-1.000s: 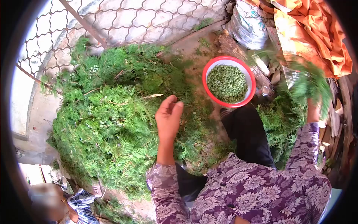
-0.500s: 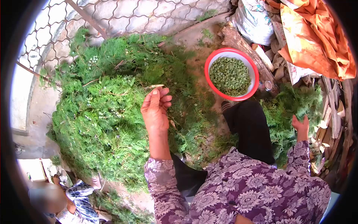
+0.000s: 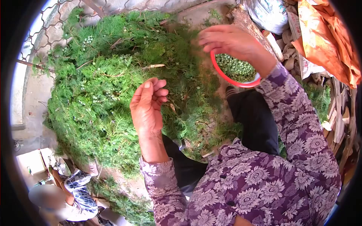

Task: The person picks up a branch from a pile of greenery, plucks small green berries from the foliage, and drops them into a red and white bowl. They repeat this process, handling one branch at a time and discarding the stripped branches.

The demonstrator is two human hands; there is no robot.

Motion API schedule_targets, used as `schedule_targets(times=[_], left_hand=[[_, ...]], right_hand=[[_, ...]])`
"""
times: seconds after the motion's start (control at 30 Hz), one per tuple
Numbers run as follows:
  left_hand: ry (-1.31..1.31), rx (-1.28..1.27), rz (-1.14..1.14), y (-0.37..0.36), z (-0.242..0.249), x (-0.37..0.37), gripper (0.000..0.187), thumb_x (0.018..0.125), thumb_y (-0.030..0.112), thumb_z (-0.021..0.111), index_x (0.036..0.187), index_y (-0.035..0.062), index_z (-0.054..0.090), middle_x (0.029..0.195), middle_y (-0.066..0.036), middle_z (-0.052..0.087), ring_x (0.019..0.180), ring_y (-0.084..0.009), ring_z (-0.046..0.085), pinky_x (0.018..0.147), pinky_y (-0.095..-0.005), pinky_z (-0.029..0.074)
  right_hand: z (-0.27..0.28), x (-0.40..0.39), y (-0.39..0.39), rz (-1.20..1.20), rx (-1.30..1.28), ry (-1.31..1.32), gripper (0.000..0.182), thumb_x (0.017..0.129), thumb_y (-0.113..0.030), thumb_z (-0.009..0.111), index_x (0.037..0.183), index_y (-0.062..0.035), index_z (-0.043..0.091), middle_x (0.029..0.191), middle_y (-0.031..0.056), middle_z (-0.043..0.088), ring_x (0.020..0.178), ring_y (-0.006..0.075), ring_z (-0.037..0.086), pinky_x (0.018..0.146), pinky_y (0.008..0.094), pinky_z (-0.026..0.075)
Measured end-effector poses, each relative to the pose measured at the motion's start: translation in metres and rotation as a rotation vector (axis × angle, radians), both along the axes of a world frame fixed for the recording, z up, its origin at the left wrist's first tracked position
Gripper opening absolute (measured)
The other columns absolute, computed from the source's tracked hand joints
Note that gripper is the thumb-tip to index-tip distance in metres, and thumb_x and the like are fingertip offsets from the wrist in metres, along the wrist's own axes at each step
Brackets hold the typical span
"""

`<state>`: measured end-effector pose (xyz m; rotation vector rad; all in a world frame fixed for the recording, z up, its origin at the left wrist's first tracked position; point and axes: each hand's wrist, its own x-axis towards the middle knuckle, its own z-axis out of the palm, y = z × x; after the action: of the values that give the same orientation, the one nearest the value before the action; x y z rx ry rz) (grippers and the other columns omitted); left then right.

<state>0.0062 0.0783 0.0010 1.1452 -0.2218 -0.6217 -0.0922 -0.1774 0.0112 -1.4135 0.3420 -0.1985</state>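
Note:
My left hand (image 3: 148,109) is held palm up above the pile of green conifer cuttings (image 3: 113,94). Its thumb lies against the curled fingers, and I cannot make out anything between them. My right hand (image 3: 232,43), slightly blurred, reaches over the red-rimmed basin (image 3: 232,80) with its fingers stretched toward the pile. Small round green cones (image 3: 239,68) fill the lower part of the basin. The hand and forearm hide its upper part. A pale wood sliver (image 3: 156,66) rests on the cuttings beyond my left fingertips.
More cuttings (image 3: 316,98) lie at the right beside split firewood (image 3: 339,113). An orange cloth (image 3: 328,41) and a white sack (image 3: 267,15) sit at the upper right. A wire mesh (image 3: 47,34) borders the far side. Another person (image 3: 81,196) sits at the lower left.
My right hand has swung from the cuttings at the right, up and leftward over the basin. My left hand has shifted slightly left and nearer to me. The view has tilted a little downward.

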Motion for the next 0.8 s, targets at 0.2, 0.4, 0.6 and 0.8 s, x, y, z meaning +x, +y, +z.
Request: schedule_targets(times=[0.2,0.4,0.6,0.8], left_hand=[[0.014,-0.055,-0.054,0.015,0.007,-0.012,0.023,0.087,0.019,0.054,0.098,-0.0006,0.058,0.09,-0.015,0.064,0.071,-0.0174,0.059,0.065,-0.0279,0.046],[0.01,-0.066,-0.048,0.051,0.004,-0.046,0.024,0.087,0.021,0.053,0.098,0.0004,0.058,0.089,-0.013,0.064,0.072,-0.0168,0.058,0.067,-0.0281,0.045],[-0.345,0.411,0.108,0.05,-0.013,-0.089,0.021,0.082,0.015,0.057,0.095,-0.0002,0.061,0.085,-0.011,0.063,0.071,-0.0163,0.059,0.061,-0.025,0.046],[-1.254,0.925,-0.527,0.029,-0.017,-0.075,0.041,0.069,0.016,0.069,0.105,0.0025,0.056,0.094,-0.011,0.059,0.076,-0.0235,0.055,0.066,-0.0332,0.042]], right_hand=[[-0.011,0.012,0.019,0.215,0.093,0.1,0.03,0.085,-0.024,0.058,0.106,-0.0024,0.054,0.091,0.0062,0.062,0.076,0.01,0.061,0.065,0.0204,0.047],[-0.027,-0.006,0.0,0.135,-0.036,0.19,0.03,0.084,-0.022,0.059,0.105,-0.0005,0.054,0.086,0.0072,0.062,0.07,0.01,0.06,0.062,0.0211,0.047],[-0.137,0.026,-0.02,0.265,-0.494,0.392,0.034,0.07,-0.021,0.066,0.093,0.0027,0.06,0.076,0.0089,0.063,0.068,0.0147,0.06,0.061,0.0269,0.048],[-0.29,0.06,-0.008,0.38,-0.824,0.347,0.027,0.062,-0.021,0.067,0.082,-0.0042,0.061,0.07,0.0134,0.06,0.067,0.0278,0.059,0.06,0.0396,0.046]])
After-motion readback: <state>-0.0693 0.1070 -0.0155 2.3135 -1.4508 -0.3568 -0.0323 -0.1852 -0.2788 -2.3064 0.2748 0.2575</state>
